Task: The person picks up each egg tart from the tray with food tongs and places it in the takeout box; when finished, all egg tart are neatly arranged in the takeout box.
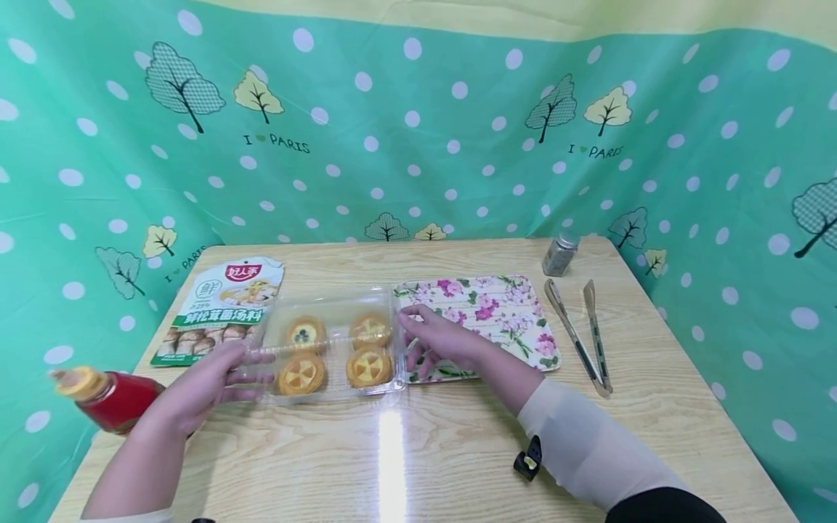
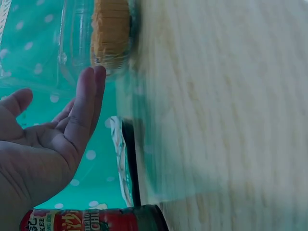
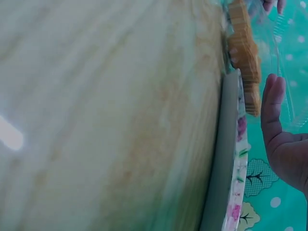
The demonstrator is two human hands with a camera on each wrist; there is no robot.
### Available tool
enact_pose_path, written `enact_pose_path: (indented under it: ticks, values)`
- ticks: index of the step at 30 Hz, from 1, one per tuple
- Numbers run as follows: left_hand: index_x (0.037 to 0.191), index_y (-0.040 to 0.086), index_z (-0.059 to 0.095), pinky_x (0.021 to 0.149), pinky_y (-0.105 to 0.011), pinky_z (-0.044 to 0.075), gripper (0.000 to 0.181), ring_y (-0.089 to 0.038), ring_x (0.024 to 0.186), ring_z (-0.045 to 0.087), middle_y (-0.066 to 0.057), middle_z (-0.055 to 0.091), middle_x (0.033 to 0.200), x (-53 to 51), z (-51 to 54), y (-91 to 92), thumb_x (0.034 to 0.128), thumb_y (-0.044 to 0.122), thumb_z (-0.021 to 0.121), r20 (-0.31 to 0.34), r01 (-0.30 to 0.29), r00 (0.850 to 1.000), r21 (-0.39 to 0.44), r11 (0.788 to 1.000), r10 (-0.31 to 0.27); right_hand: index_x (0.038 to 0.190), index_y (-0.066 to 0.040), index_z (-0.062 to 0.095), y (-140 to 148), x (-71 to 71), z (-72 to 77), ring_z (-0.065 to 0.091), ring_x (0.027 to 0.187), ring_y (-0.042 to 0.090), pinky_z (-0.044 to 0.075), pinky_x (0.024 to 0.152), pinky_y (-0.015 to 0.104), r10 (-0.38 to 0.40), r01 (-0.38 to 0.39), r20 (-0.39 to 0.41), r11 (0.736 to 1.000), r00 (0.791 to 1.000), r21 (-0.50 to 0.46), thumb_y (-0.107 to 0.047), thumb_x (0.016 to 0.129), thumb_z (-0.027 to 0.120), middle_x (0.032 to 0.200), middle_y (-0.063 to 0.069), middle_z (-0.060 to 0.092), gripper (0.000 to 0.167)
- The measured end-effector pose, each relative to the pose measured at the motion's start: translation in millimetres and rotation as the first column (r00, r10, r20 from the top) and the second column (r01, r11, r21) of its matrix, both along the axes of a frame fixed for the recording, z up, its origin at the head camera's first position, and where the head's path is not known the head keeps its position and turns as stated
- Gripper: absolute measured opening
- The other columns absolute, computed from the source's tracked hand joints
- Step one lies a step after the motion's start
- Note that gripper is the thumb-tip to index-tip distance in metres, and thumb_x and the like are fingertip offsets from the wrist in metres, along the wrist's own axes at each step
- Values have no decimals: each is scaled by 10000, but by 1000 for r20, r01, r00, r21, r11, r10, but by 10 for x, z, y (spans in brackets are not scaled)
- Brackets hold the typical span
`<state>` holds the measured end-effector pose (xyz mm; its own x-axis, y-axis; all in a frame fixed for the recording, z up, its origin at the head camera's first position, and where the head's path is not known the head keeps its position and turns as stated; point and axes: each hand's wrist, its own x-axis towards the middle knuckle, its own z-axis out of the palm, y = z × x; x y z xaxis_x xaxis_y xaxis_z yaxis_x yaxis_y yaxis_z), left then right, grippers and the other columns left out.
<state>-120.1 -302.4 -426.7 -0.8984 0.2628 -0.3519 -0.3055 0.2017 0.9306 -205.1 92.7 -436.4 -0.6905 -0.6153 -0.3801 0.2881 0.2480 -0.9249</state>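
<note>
A clear plastic clamshell box holds several egg tarts and sits left of centre on the table. My left hand is at the box's left side, its fingers extended by the wall. In the left wrist view the fingertips reach the box's lower edge, with the thumb held apart; whether they touch cannot be told. Over the left end of the floral tray, my right hand is beside the box's right wall. The right wrist view shows straight fingers close to the clear plastic.
A red sauce bottle stands by my left forearm. Behind the left hand lies a seasoning packet. Metal tongs lie right of the tray, with a small shaker jar behind them. A polka-dot curtain surrounds the table.
</note>
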Motion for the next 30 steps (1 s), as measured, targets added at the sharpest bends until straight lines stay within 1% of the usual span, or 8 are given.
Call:
enact_pose_path:
  ticks: [2,5,9,13,19,23,27,30]
  values:
    - [1544,-8,152,898,-469,574,748,-306,1192,624,-270,406,1495,35,-12,13,1047,529,307,29,1,1000,-38,999,0,1504,-280,242,11,43,-15,671,801,396,595,688,554,13,-13,3,1000,1000,-1,-582,963,493,1205,200,557,669]
    - [1511,-46,233,878,-455,584,674,-306,1129,651,-299,454,1438,79,-26,26,1069,457,310,44,-7,999,-77,997,11,1521,-300,211,31,93,-39,674,743,383,576,717,605,24,-24,0,1000,1000,-7,-526,970,525,1173,220,580,673]
    - [1452,-65,314,814,-412,604,570,-247,966,668,-228,569,1241,134,-41,39,1073,358,365,60,-25,998,-124,992,33,1531,-283,202,58,148,-79,676,709,356,569,730,616,23,-23,0,1000,1000,-10,-446,965,582,1130,223,607,701]
    - [1352,-71,410,764,-386,610,503,-230,854,647,-128,545,1077,183,-65,45,1054,333,440,84,-32,996,-138,990,44,1535,-227,202,76,219,-101,678,714,325,580,717,593,34,-33,17,999,999,-9,-354,969,609,1077,211,630,709]
    - [1188,-45,520,723,-373,613,424,-196,785,645,-111,570,988,242,-100,3,1033,348,497,105,37,994,-108,993,-25,1487,-150,279,62,316,-108,679,665,296,584,674,576,91,-90,15,996,996,-25,-224,967,617,1027,299,652,625]
    - [1131,-28,542,719,-359,613,352,-178,784,642,-120,596,1006,268,-112,-18,1029,308,513,92,82,993,-69,994,-76,1474,-94,285,55,352,-119,682,631,277,596,629,532,107,-107,-1,994,994,-29,-168,950,633,1047,348,643,633]
    - [1102,-19,528,710,-344,611,249,-167,786,636,-128,606,1020,287,-123,-31,1037,219,491,64,122,991,-22,992,-121,1477,-44,257,43,389,-112,689,631,264,604,609,492,96,-96,2,995,995,-33,-126,937,641,1020,309,671,667]
    - [1074,-5,518,698,-342,610,197,-163,772,634,-118,609,980,295,-130,-27,1035,185,482,61,141,988,0,990,-141,1482,-47,236,27,421,-105,688,627,256,609,590,456,79,-78,14,996,997,-37,-117,930,649,994,277,688,693]
